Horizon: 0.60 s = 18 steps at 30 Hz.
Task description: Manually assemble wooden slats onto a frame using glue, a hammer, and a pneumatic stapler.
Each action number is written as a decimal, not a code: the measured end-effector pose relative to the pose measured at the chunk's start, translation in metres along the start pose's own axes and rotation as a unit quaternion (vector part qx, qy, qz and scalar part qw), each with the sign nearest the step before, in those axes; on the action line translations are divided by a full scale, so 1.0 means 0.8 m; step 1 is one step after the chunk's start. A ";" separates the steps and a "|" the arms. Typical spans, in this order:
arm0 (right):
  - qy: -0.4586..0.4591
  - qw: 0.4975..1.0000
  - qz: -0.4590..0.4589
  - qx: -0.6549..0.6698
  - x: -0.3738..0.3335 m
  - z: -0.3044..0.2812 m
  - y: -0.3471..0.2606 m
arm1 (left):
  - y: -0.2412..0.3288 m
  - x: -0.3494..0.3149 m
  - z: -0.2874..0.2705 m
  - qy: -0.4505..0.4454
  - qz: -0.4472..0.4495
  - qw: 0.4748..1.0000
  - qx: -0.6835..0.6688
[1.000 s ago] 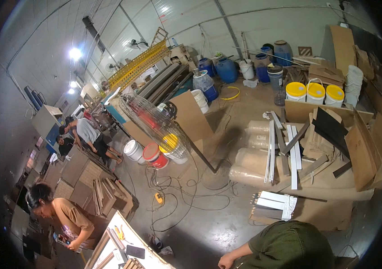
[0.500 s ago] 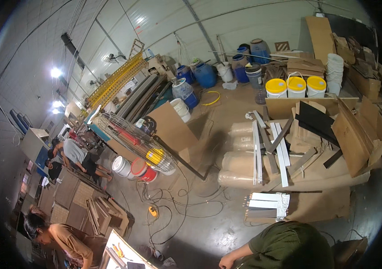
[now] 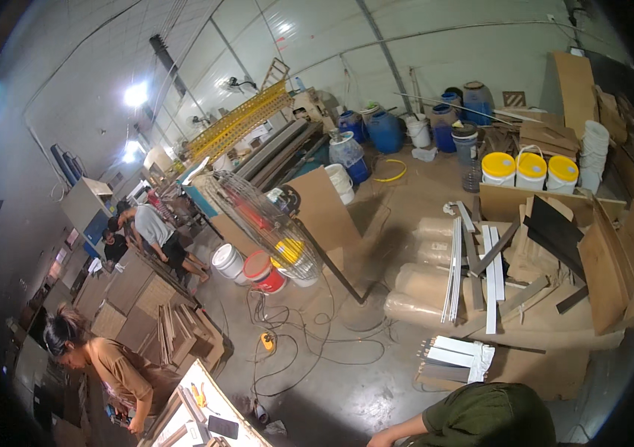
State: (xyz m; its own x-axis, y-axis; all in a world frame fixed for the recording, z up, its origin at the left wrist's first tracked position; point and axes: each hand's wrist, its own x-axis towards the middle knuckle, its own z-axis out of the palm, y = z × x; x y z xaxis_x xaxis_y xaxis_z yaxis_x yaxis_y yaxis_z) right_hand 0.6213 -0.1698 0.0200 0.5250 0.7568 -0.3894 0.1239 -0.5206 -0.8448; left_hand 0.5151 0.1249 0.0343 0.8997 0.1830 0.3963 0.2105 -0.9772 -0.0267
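At the lower edge, my right hand shows only in part, below a green sleeve. Its fingers are cut off by the frame, so whether it holds anything is hidden. My left hand is out of view. To the left of my right hand stands a brightly lit workbench. On it lie a dark phone, a yellow-handled hand tool and some brownish strips.
A person in a brown shirt works beside the bench; others stand farther back. Cables trail across the floor near a caged fan and buckets. White strips lie on wrapped rolls at right, near cardboard.
The whole view has swung, so the room sits farther right and lower, and more of the bench and its phone shows. My right hand has slipped lower, mostly out of the frame.
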 end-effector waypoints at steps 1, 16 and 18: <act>0.009 1.000 -0.009 -0.002 0.002 0.003 0.002 | -0.001 -0.001 0.001 -0.002 -0.005 1.000 0.000; -0.016 1.000 -0.011 -0.015 0.016 0.009 -0.010 | -0.035 -0.014 -0.015 -0.022 -0.094 0.995 0.027; 0.000 0.999 0.002 0.034 0.003 0.008 -0.012 | -0.041 -0.075 -0.034 -0.024 -0.185 0.981 0.050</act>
State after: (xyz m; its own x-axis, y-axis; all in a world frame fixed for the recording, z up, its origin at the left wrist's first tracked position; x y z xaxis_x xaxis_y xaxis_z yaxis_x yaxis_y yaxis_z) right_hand 0.6158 -0.1604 0.0247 0.5246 0.7553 -0.3930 0.0638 -0.4952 -0.8665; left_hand 0.4441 0.1433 0.0364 0.7717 0.5301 0.3514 0.5598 -0.8284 0.0203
